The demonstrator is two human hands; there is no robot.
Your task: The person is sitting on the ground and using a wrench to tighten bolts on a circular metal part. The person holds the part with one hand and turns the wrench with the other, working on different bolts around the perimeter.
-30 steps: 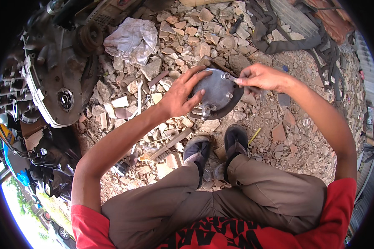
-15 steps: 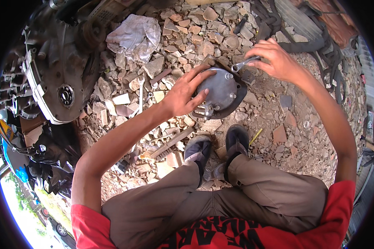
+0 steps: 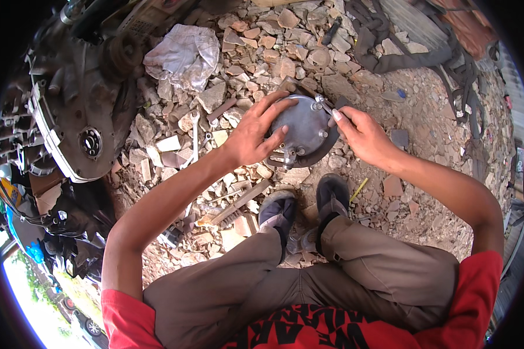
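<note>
Rubble ground (image 3: 390,151): left hand (image 3: 256,136) steadies round grey cover (image 3: 303,131)

Round grey metal cover (image 3: 303,130) lies flat on stony rubble.

Cover (image 3: 301,132): grey metal, dull sheen, smooth, scuffed. Wrench (image 3: 194,135): bare metal, slightly shiny. Engine (image 3: 78,125): cast metal, matt, grimy. Rag (image 3: 181,55): crumpled whitish cloth, stained. Ground (image 3: 425,116): rough broken stone, dusty. Straps (image 3: 402,55): dark woven fabric, matt.
</note>
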